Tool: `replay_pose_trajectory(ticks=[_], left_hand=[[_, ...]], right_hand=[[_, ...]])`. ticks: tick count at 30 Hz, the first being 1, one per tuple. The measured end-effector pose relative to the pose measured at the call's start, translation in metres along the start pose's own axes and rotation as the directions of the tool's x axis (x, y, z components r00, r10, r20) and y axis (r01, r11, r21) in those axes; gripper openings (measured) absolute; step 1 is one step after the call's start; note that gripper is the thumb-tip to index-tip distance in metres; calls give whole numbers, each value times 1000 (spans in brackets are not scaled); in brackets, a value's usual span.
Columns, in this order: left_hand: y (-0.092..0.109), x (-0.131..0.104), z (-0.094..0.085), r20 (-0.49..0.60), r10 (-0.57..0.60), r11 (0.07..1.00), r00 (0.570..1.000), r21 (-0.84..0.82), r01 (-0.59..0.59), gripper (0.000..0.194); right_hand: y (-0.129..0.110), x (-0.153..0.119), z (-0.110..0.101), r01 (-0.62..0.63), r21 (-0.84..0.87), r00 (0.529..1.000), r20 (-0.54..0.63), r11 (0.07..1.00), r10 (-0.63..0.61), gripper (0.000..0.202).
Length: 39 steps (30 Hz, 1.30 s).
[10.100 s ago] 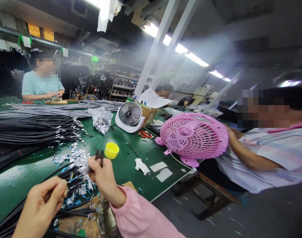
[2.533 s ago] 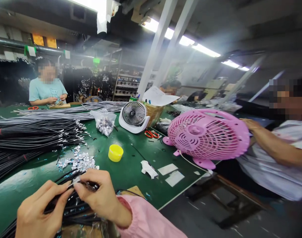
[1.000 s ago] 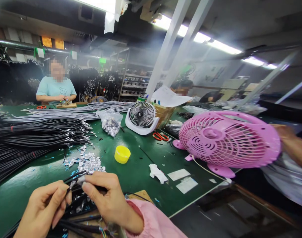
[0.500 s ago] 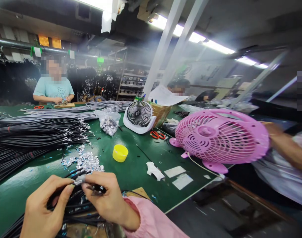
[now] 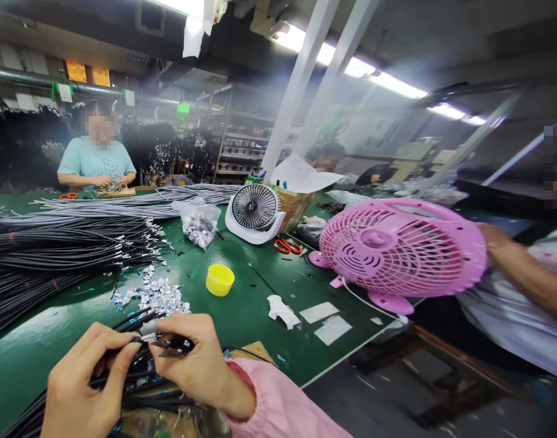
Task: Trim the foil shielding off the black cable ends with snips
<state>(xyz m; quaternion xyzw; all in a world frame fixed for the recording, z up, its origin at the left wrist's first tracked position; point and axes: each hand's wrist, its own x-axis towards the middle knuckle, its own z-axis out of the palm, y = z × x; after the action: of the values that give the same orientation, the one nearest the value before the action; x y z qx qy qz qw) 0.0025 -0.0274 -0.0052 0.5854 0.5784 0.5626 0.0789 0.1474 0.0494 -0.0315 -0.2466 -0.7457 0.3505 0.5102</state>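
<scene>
Head view: my left hand (image 5: 84, 380) pinches a thin black cable, my right hand (image 5: 200, 359) grips a dark slim tool at its silvery end (image 5: 148, 337), apparently mid-step.

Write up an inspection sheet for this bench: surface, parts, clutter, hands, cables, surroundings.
Surface: green tabletop, glossy, littered with scraps.
Job's things: cable end between the hands, fine detail too small to tell; dark tool in right hand.
Clutter: silver scraps, yellow ring-shaped piece, white scrap, two pale cards, orange-handled scissors, bag of small parts.
Hands: left hand pinches the cable end; right hand grips the tool, fingertips close to it.
Cables: black bundles at left; gray bundles behind; loose black cables under the hands.
Surroundings: white fan, pink fan; person in light-blue top across the bench.
</scene>
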Motion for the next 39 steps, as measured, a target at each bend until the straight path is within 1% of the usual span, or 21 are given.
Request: replay_pose_trajectory(ticks=[4, 7, 8, 10, 11, 12, 13, 14, 15, 16, 18, 20, 22, 26, 28, 30, 34, 35, 36, 37, 39], left_hand=[[-5, 2, -1, 40, 11, 1000, 999, -5, -10, 14], [-8, 5, -5, 161, 72, 997, 984, -37, -67, 26], [-8, 7, -6, 239, 73, 996, 968, -58, -60, 32], [-7, 9, -9, 407, 18, 996, 913, -85, 19, 42], [-6, 10, -11, 456, -29, 994, 890, -81, 74, 45], [-5, 10, -12, 464, -72, 991, 883, -65, 115, 46], [-4, 11, -12, 432, -92, 991, 897, -48, 125, 47], [-4, 11, -12, 369, -77, 995, 926, -36, 97, 46], [-4, 11, -12, 299, -33, 999, 954, -22, 42, 45], [-5, 11, -11, 249, 25, 1000, 968, -2, -25, 42], [-9, 10, -8, 221, 135, 989, 966, 34, -146, 35], [-13, 9, -5, 244, 172, 981, 955, 50, -189, 31], [-17, 8, -1, 245, 145, 986, 959, 47, -161, 30], [-22, 8, 4, 177, 3, 1000, 984, 25, -7, 38], [-24, 9, 4, 176, -34, 999, 984, 10, 33, 42], [-25, 8, 3, 213, -37, 999, 976, -10, 40, 45], [-26, 6, -2, 347, -135, 978, 928, -105, 181, 53], [-25, 6, -3, 348, -167, 967, 922, -124, 222, 52], [-25, 6, -4, 334, -168, 963, 928, -147, 227, 52], [-25, 6, -5, 275, -194, 961, 942, -140, 239, 45], [-24, 8, -6, 202, -152, 967, 968, -174, 188, 33]], right_hand=[[6, -2, 0, -10, 3, 1000, 3, 1000, 10, 6], [8, -6, 0, 12, -6, 1000, 25, 1000, -12, 4], [8, -7, 0, 25, -7, 999, 37, 1000, -25, 4], [6, -8, -1, 44, -7, 997, 68, 999, -44, 6], [5, -8, -1, 44, -5, 996, 76, 999, -44, 6], [3, -6, -2, 39, -1, 997, 71, 999, -39, 5], [2, -4, -3, 29, 3, 998, 53, 1000, -29, 6], [0, 0, -4, 17, 7, 999, 27, 1000, -17, 11], [-1, 3, -5, 4, 14, 1000, 2, 1000, -4, 16], [-2, 7, -7, -7, 22, 1000, -13, 1000, 7, 19], [-2, 12, -9, -6, 38, 1000, -2, 999, 6, 18], [-2, 13, -9, 20, 51, 1000, 20, 999, -21, 13], [-1, 10, -8, 71, 31, 997, 22, 997, -72, 7], [-1, 2, -6, 157, -34, 987, 48, 987, -155, 8], [-2, 3, -4, 115, -39, 991, 69, 993, -112, 8], [-3, 6, -3, 31, -24, 998, 59, 999, -30, 12], [-4, 18, -4, -89, 43, 993, -78, 995, 92, 13], [-4, 20, -5, -103, 46, 987, -115, 994, 108, 13], [-4, 22, -6, -107, 39, 983, -144, 994, 111, 13], [-5, 23, -7, -102, 28, 982, -158, 994, 105, 13], [-5, 21, -6, -76, 7, 985, -155, 997, 76, 13]])
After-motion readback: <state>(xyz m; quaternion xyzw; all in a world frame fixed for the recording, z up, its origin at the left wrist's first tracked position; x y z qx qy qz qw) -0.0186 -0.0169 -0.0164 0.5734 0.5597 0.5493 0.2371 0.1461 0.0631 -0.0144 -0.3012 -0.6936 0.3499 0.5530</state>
